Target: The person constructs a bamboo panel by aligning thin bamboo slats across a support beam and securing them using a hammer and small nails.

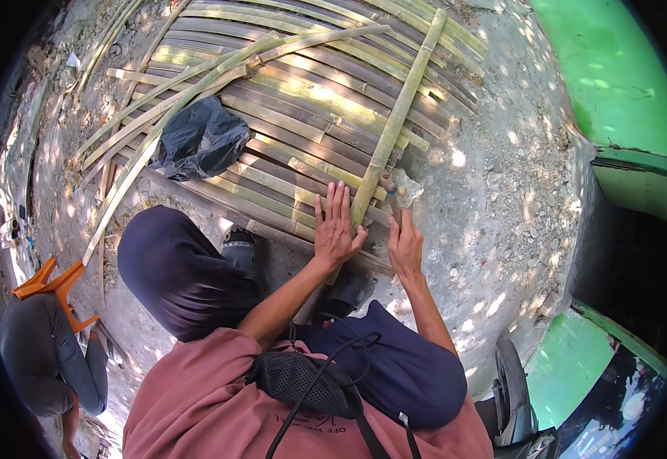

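Split bamboo slats (303, 115) lie side by side on the ground in front of me. Across their right ends runs a long bamboo strip (394, 122). My left hand (335, 233) rests flat on the near slats, fingers stretched out, its thumb beside the near end of that strip. To the right of the strip, my right hand (405, 245) is closed round the handle of what looks like a hammer (389, 186). The tool's rusty brown head points away from me, close to the strip's right edge. No nail can be made out.
A crumpled black plastic bag (203, 139) lies on the slats at left, by loose bamboo strips (218, 73). Another person (54, 352) is at the lower left near an orange plastic piece (61, 287). A green wall (616, 69) and a black wheel (511, 382) stand right.
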`<state>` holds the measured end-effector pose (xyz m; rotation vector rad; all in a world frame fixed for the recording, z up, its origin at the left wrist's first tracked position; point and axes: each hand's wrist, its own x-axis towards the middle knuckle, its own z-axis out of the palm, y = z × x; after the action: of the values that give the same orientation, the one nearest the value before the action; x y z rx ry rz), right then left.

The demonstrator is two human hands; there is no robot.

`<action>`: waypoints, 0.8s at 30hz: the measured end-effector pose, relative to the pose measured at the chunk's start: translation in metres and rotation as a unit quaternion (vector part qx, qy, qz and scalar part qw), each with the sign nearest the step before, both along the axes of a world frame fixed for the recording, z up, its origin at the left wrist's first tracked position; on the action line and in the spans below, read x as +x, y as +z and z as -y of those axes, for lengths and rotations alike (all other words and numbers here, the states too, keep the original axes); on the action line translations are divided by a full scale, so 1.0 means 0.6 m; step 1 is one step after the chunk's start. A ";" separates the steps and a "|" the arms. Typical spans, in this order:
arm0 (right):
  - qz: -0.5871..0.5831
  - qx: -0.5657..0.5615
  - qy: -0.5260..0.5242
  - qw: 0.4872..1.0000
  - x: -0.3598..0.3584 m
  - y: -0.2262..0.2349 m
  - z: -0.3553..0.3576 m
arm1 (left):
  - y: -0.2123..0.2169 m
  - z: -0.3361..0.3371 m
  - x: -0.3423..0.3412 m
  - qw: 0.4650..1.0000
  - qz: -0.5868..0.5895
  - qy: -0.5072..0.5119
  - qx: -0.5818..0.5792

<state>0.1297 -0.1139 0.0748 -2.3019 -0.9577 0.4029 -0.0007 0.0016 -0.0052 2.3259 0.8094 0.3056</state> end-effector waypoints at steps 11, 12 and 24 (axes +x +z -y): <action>-0.050 -0.104 0.003 0.993 0.008 -0.060 0.057 | 0.006 -0.001 0.000 1.000 0.004 0.005 0.003; -0.049 -0.082 0.000 0.995 0.007 -0.063 0.057 | 0.005 -0.002 0.001 1.000 0.004 0.003 0.005; 0.021 0.101 -0.013 0.995 -0.012 -0.021 0.034 | 0.008 0.000 -0.002 1.000 0.012 0.006 0.001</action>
<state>0.1225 -0.1345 0.0620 -2.1441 -0.9424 0.2354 -0.0018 0.0019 -0.0003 2.3158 0.8109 0.3394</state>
